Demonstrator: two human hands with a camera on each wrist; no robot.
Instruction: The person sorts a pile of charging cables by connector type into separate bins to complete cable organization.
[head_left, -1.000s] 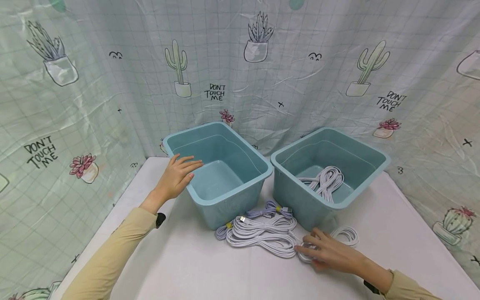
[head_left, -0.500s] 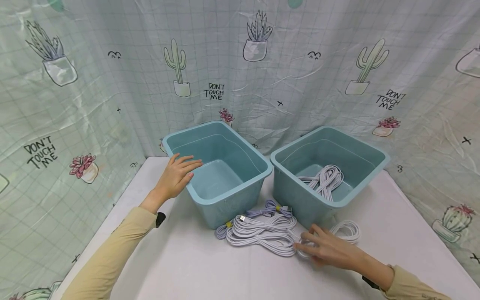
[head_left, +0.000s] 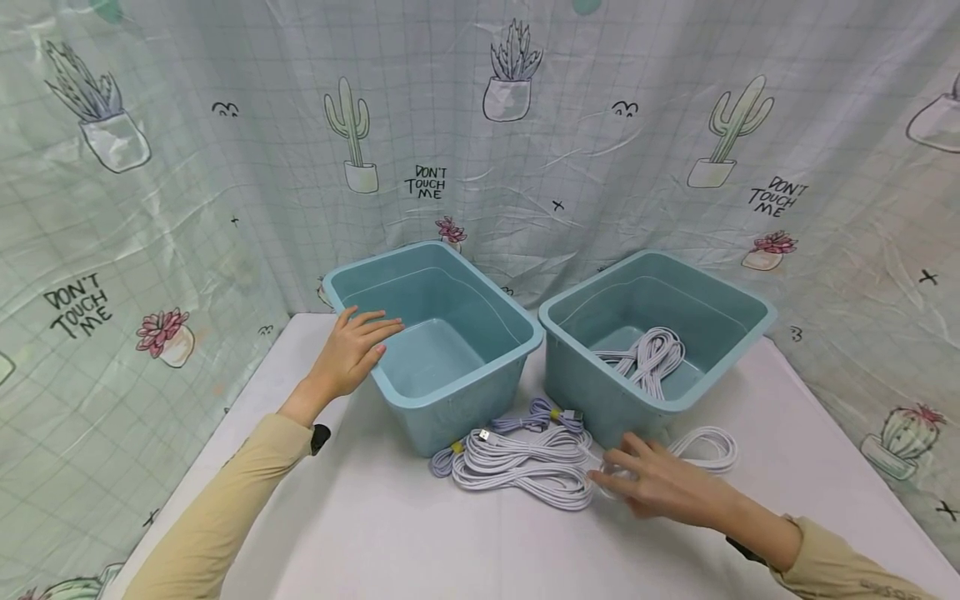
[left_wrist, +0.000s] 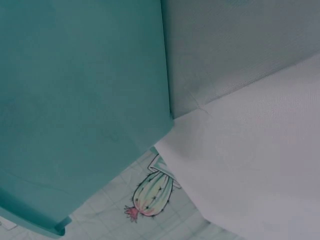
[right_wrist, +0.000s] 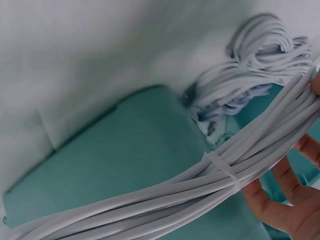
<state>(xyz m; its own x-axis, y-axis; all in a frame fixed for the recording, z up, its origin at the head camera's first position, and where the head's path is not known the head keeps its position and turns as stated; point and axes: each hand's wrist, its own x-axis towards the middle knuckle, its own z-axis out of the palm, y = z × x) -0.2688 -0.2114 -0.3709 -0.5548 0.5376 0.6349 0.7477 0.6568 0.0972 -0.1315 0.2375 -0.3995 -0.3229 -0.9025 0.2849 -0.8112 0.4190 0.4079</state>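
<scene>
My left hand [head_left: 348, 354] rests on the rim of the left blue-green bin [head_left: 480, 379], its fingers extended over the inside. Nothing shows inside that bin. In front of the right bin [head_left: 577, 400], my right hand [head_left: 663, 483] grips a coiled white cable [head_left: 712, 446], whose loop sticks out behind the hand. The right wrist view shows this bundled cable [right_wrist: 200, 192] bound with a white tie, the fingers [right_wrist: 270, 205] curled under it. Another white USB cable bundle [head_left: 525, 475] lies on the table left of my right hand. White cable bundles [head_left: 656, 358] also lie inside the right bin.
Lilac cables with yellow ties, one at the back [head_left: 551, 415] and one at the left [head_left: 444, 461], lie against the white bundle. Both bins stand on a white-covered table [head_left: 420, 533]. A cactus-print curtain [head_left: 450, 108] hangs behind and at the sides.
My right hand has risen slightly with the coiled white cable, whose loop has shifted a little up and to the right. My left hand has stayed on the rim.
</scene>
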